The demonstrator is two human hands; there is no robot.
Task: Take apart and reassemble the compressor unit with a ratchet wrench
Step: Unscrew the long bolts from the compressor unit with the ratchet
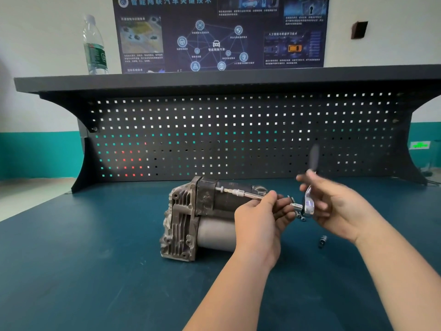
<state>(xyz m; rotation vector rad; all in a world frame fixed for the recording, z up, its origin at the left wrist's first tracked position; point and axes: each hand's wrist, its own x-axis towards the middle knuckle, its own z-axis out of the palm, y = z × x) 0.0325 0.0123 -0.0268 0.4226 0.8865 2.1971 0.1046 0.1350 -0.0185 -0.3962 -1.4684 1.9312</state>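
Left hand grips the extension, seated on a bolt in the compressor; right hand loosely holds the blurred ratchet. Keep the extension square to the bolt; swing short strokes.

the wall poster is headed "智能网联汽车关键技术", with "智能网联汽车" under its central car icon.

Dark pegboard, teal bench, white wall behind

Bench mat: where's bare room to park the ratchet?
Free: the mat left of the compressor unit, and the near strip between it and the forearms. Crowded: right of the unit, where loose bolts and a spring lie.
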